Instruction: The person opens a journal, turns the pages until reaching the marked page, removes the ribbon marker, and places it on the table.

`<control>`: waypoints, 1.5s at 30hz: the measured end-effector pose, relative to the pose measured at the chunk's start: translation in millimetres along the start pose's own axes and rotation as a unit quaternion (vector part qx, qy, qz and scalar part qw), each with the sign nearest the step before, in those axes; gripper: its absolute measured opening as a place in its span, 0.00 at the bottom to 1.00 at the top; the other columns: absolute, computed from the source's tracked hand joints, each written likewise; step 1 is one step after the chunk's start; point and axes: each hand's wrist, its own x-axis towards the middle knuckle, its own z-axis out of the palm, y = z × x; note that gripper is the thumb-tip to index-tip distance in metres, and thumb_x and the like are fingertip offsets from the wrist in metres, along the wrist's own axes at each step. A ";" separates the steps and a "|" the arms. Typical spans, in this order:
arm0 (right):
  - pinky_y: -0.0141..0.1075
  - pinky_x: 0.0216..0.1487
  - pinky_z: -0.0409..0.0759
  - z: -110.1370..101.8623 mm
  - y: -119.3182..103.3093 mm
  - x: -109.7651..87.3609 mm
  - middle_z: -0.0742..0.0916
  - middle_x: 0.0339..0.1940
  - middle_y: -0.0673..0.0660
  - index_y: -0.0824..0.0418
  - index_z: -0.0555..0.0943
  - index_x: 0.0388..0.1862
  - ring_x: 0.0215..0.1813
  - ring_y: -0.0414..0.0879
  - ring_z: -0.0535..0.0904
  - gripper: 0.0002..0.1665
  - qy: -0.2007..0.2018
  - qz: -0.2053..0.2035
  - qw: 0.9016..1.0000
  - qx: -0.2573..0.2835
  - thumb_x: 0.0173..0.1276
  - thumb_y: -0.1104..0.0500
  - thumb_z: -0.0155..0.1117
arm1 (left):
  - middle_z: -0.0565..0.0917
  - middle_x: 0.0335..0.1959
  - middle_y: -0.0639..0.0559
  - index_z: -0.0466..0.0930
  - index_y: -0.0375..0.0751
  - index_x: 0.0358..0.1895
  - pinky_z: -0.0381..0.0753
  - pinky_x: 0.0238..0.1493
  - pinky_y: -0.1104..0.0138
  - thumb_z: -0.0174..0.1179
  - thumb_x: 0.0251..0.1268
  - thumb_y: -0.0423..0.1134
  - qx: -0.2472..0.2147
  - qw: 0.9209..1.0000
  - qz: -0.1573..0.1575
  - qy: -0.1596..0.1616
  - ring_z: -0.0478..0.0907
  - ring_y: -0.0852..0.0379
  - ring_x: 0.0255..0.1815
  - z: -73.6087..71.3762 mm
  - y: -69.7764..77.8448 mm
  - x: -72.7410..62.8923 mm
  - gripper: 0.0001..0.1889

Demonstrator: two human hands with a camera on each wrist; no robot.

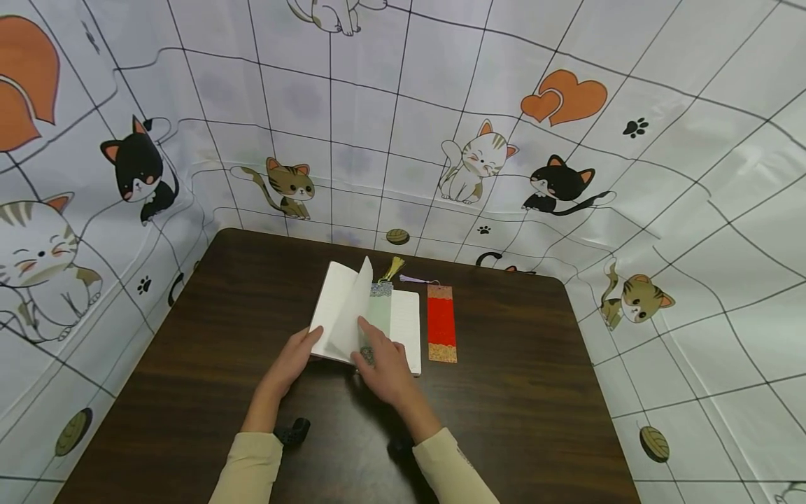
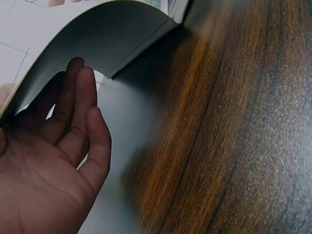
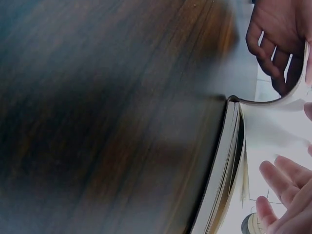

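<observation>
Left hand [image 1: 292, 360]: pinching the left side of the notebook [image 1: 334, 301], thumb on the page, fingers under the cover; that side is raised and bowed off the bench [image 1: 522, 392]. Right hand [image 1: 385, 369]: fingers spread, over the near end of the green bookmark [image 1: 380, 311], index tip at a lifted page [image 1: 355, 311]; cannot tell if it presses. Notebook open on bench, between both hands. Green bookmark inside, on the right page; yellow tassel [image 1: 393, 267] past the far edge. Red bookmark [image 1: 441, 318], gold ends, flat on bench just right of notebook; lilac tassel [image 1: 415, 280] at far end, pointing left. Cat-print sheet [image 1: 365, 119] behind bench.
</observation>
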 end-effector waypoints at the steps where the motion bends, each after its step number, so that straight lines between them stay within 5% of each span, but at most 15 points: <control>1: 0.58 0.73 0.71 0.5 -1.1 -0.2 0.73 0.85 0.48 0.38 0.57 0.90 0.82 0.48 0.72 0.42 -0.002 -0.005 1.000 -0.005 0.84 0.43 0.60 | 0.79 0.74 0.38 0.66 0.39 0.83 0.75 0.73 0.51 0.39 0.90 0.63 0.003 1.000 0.004 0.002 0.78 0.47 0.71 0.2 0.0 0.2 0.36; 5: 0.58 0.74 0.73 0.7 -6.6 -1.8 0.74 0.84 0.51 0.37 0.63 0.87 0.80 0.50 0.74 0.36 -0.017 -0.025 0.999 -0.035 0.85 0.42 0.59 | 0.79 0.74 0.40 0.67 0.42 0.83 0.74 0.73 0.53 0.39 0.89 0.64 0.008 1.000 0.012 0.006 0.77 0.48 0.71 -0.2 0.0 1.3 0.36; 11: 0.58 0.74 0.73 1.0 -12.3 -4.3 0.73 0.85 0.53 0.35 0.67 0.85 0.79 0.51 0.75 0.33 -0.032 -0.039 0.997 -0.062 0.85 0.42 0.57 | 0.68 0.84 0.39 0.63 0.42 0.85 0.58 0.84 0.41 0.39 0.88 0.66 0.001 1.000 0.022 0.000 0.61 0.38 0.85 -1.1 -1.7 2.2 0.38; 14: 0.57 0.74 0.73 1.7 -12.7 -4.1 0.73 0.85 0.52 0.34 0.67 0.85 0.78 0.50 0.76 0.33 -0.032 -0.045 0.996 -0.071 0.85 0.42 0.58 | 0.71 0.81 0.38 0.67 0.40 0.82 0.58 0.83 0.42 0.33 0.89 0.67 -0.007 1.000 0.020 -0.002 0.63 0.39 0.83 -1.8 -3.6 3.9 0.39; 19: 0.57 0.74 0.74 3.6 -11.9 -3.0 0.72 0.85 0.52 0.33 0.65 0.85 0.78 0.49 0.76 0.34 -0.033 -0.050 0.995 -0.086 0.85 0.42 0.58 | 0.82 0.69 0.45 0.78 0.43 0.74 0.68 0.76 0.53 0.29 0.79 0.79 -0.039 0.999 0.001 -0.020 0.76 0.53 0.68 -11.9 -36.5 27.3 0.49; 21: 0.58 0.74 0.74 4.1 -12.1 -3.1 0.72 0.85 0.52 0.33 0.65 0.86 0.78 0.49 0.76 0.34 -0.033 -0.048 0.994 -0.088 0.85 0.42 0.58 | 0.85 0.65 0.46 0.79 0.42 0.73 0.73 0.70 0.59 0.35 0.79 0.79 -0.038 0.999 0.003 -0.017 0.79 0.59 0.62 -11.4 -35.6 27.7 0.47; 25: 0.57 0.74 0.74 3.2 -13.9 -3.9 0.72 0.85 0.52 0.33 0.65 0.85 0.78 0.49 0.76 0.34 -0.033 -0.045 0.994 -0.090 0.85 0.42 0.58 | 0.86 0.65 0.39 0.71 0.35 0.79 0.78 0.59 0.65 0.41 0.89 0.64 -0.008 1.000 0.011 0.009 0.82 0.61 0.55 -1.0 -1.7 5.6 0.37; 30: 0.58 0.76 0.73 -1.1 -14.8 -4.1 0.73 0.85 0.51 0.38 0.66 0.85 0.80 0.49 0.74 0.33 -0.034 -0.040 0.996 -0.079 0.86 0.41 0.57 | 0.85 0.66 0.39 0.68 0.36 0.81 0.78 0.57 0.67 0.42 0.90 0.60 0.006 1.000 0.005 0.022 0.81 0.64 0.54 0.9 1.9 1.4 0.35; 36: 0.56 0.80 0.70 -5.6 -9.1 -2.6 0.74 0.84 0.49 0.48 0.66 0.86 0.83 0.48 0.71 0.34 -0.030 -0.009 0.998 -0.046 0.88 0.42 0.52 | 0.82 0.70 0.36 0.66 0.36 0.82 0.79 0.65 0.61 0.41 0.90 0.62 0.007 1.000 0.003 0.013 0.82 0.53 0.63 1.1 -1.2 1.5 0.37; 40: 0.58 0.79 0.70 -2.0 2.5 -0.7 0.75 0.84 0.54 0.51 0.67 0.85 0.82 0.53 0.71 0.34 0.005 0.021 0.999 -0.038 0.86 0.45 0.55 | 0.77 0.75 0.34 0.62 0.36 0.84 0.70 0.78 0.47 0.41 0.89 0.63 -0.005 1.000 -0.001 0.007 0.74 0.42 0.75 0.4 -4.1 2.1 0.39; 45: 0.59 0.67 0.81 -1.2 15.7 5.4 0.80 0.73 0.64 0.59 0.73 0.78 0.69 0.60 0.80 0.33 0.104 0.095 0.990 0.017 0.79 0.51 0.64 | 0.69 0.82 0.34 0.57 0.36 0.86 0.56 0.86 0.40 0.41 0.89 0.64 -0.018 1.000 -0.007 -0.005 0.60 0.37 0.86 -1.1 -3.7 1.4 0.40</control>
